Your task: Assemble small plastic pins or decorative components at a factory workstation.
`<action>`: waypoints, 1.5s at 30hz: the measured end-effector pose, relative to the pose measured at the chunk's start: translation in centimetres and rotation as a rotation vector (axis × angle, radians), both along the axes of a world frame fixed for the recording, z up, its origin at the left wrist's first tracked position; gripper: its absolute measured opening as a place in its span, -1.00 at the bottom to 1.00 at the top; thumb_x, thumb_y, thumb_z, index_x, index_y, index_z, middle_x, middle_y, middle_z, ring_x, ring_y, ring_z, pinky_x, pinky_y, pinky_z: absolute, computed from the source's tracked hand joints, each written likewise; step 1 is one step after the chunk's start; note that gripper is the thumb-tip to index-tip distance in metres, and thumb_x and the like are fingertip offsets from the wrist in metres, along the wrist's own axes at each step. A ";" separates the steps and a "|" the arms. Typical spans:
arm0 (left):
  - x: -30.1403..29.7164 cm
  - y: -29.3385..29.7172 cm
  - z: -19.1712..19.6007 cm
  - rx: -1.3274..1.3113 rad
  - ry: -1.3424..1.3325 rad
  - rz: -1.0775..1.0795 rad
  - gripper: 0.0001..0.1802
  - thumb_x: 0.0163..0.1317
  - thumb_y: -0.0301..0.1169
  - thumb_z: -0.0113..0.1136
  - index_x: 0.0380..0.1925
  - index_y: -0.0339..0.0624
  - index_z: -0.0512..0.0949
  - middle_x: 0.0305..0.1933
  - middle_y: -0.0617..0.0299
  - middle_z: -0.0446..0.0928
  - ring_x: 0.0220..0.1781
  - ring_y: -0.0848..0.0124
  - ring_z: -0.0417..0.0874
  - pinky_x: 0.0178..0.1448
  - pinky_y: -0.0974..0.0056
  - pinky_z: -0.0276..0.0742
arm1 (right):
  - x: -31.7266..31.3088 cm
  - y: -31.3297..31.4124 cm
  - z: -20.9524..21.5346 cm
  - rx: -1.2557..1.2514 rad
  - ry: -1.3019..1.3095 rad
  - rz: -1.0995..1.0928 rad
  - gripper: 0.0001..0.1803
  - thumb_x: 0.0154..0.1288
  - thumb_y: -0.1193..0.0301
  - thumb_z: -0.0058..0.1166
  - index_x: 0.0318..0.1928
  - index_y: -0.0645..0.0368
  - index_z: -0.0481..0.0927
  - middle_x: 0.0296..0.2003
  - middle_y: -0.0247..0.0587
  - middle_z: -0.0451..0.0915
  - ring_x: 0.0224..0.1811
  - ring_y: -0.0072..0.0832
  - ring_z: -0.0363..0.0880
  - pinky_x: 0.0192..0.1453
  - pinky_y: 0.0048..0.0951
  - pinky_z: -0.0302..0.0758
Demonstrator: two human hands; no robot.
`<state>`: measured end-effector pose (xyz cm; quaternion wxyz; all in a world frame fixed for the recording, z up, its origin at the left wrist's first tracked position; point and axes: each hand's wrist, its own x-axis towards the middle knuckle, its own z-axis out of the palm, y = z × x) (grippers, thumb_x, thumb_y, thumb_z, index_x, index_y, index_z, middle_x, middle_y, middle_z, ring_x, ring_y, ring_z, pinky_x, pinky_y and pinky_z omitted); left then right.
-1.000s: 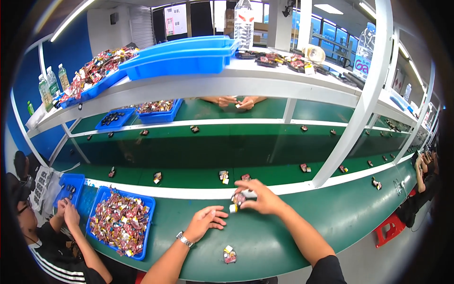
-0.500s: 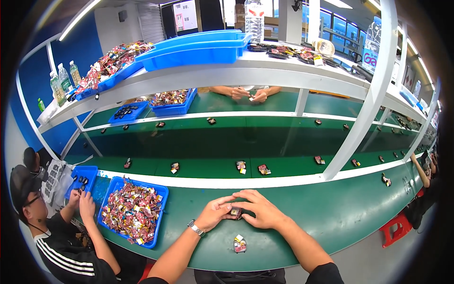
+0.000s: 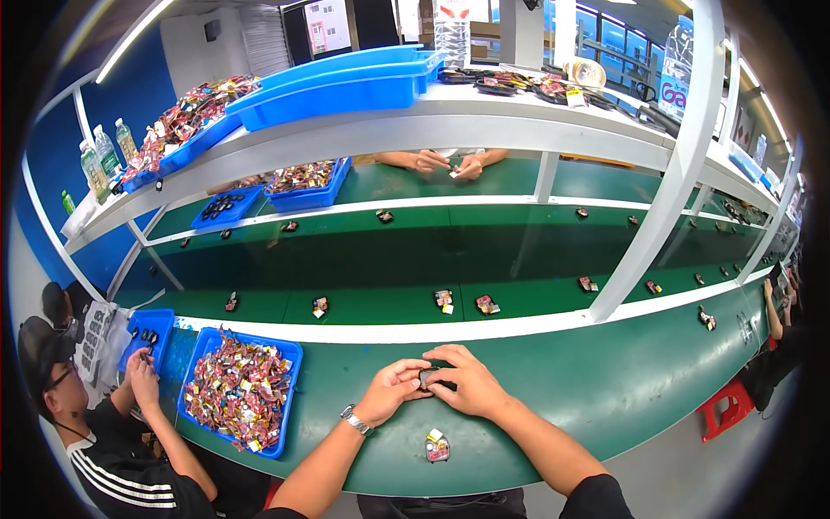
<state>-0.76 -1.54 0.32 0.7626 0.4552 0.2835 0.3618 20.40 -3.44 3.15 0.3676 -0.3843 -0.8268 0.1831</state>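
Both hands meet on the green belt (image 3: 605, 389): the left hand (image 3: 393, 391) and right hand (image 3: 467, 383) pinch a small dark part (image 3: 432, 376) between fingertips, its long axis running left-right; its facing cannot be told.

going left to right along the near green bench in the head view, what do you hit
co-worker's hands → small blue bin → big blue tray of wrapped pieces → left hand → small dark piece held between both hands → right hand → red stool
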 end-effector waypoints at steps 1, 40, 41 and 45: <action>0.0 0.0 0.0 0.000 0.001 -0.001 -0.60 0.42 -0.54 0.01 0.24 -0.31 0.35 0.16 0.09 0.50 0.17 0.35 0.58 0.25 0.21 0.59 | 0.0 0.0 -0.1 -0.037 0.041 -0.014 -0.89 0.15 0.44 0.25 -0.28 0.10 0.71 0.13 -0.21 0.53 0.26 -0.19 0.41 0.27 -0.21 0.45; 0.0 -0.3 -0.3 0.005 -0.019 -0.021 -0.67 0.46 -0.46 0.00 0.18 -0.27 0.37 0.13 0.09 0.54 0.17 0.32 0.59 0.27 0.17 0.55 | -1.5 -1.3 -1.8 -0.139 0.292 -0.138 -0.78 0.12 0.45 0.32 -0.17 0.06 0.76 0.12 -0.26 0.60 0.19 -0.22 0.48 0.23 -0.25 0.48; 0.1 -0.3 -0.3 0.018 -0.026 -0.003 -0.67 0.46 -0.47 0.00 0.18 -0.26 0.37 0.12 0.09 0.54 0.17 0.32 0.59 0.28 0.18 0.54 | -1.6 -1.3 -1.9 -0.131 0.286 -0.138 -0.77 0.13 0.46 0.32 -0.16 0.06 0.76 0.13 -0.26 0.59 0.20 -0.22 0.47 0.24 -0.25 0.47; 0.2 -0.3 -0.7 0.045 -0.031 0.032 -0.68 0.45 -0.48 0.01 0.16 -0.27 0.38 0.12 0.09 0.55 0.17 0.33 0.59 0.29 0.19 0.53 | -1.8 -1.2 -2.1 -0.096 0.278 -0.130 -0.77 0.14 0.48 0.30 -0.15 0.05 0.75 0.15 -0.27 0.57 0.23 -0.21 0.44 0.25 -0.25 0.46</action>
